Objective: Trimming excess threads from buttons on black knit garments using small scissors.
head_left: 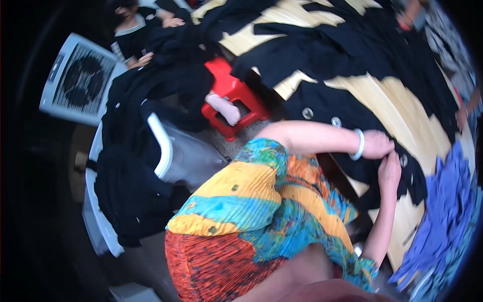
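Observation:
My left hand (377, 144), with a pale bracelet at its wrist, and my right hand (389, 173) meet at their fingertips over the black cloth (322, 103). The fingers of both are closed in a pinch, and whatever lies between them is too small and blurred to make out. Several round, silvery ring-like pieces lie on or in this cloth; one shiny ring (403, 160) is just right of my right hand. The black cloth is spread in overlapping pieces over a pale wooden table (397, 103).
Purple cloth (445, 201) hangs at the table's right. A red stool (236, 95) stands left of the table, by a foot. More black fabric (126, 166) drapes over a light frame near a boxy fan (83, 75). Other people's hands show at top left and along the right.

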Demonstrator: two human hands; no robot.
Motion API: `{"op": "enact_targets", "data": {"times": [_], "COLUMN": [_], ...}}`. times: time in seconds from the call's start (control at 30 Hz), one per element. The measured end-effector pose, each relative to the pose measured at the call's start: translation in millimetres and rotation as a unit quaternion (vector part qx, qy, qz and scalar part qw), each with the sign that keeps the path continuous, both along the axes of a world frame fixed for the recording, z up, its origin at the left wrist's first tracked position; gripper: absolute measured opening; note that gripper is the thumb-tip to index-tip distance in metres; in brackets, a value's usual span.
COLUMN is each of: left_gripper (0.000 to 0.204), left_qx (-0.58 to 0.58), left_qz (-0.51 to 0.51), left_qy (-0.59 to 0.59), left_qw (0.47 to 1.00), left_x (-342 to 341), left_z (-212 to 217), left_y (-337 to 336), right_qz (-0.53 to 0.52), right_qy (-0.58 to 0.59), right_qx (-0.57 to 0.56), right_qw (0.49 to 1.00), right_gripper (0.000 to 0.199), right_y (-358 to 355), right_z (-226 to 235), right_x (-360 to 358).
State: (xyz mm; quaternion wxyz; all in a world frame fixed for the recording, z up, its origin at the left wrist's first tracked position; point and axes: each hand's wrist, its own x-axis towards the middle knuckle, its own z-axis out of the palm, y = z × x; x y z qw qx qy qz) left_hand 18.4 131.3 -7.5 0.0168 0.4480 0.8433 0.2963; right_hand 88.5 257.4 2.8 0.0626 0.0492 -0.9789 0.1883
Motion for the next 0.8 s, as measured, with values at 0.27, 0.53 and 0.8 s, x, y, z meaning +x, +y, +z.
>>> {"op": "enact_targets", "data": {"times": [0.27,0.53,0.8], "left_gripper": [0.025,0.029,0.030], "left_qx": [0.083,0.106,0.015], "left_qz": [-0.005,-0.117,-0.110], "left_qy": [-0.011,-0.356,-0.396], "left_qw": [0.996,0.921,0.911], "left_x": [-23.4,-42.5,-49.9], "left_z": [-7.1,-6.2,14.8], "left_y": [-12.6,-15.9,-28.5], "right_qz": [0.012,0.051,-0.043], "right_qy": [0.039,-0.088,-0.068], "right_qx": [-0.086,-0.388,-0.071], "right_qw": [0.995,0.916,0.994], "right_gripper": [0.024,0.018,0.018], "right_y": [5.1,23.8,39.7], "right_z": [2.4,-0.2,31.4], "right_x": [-16.6,-9.0,27.3]}}
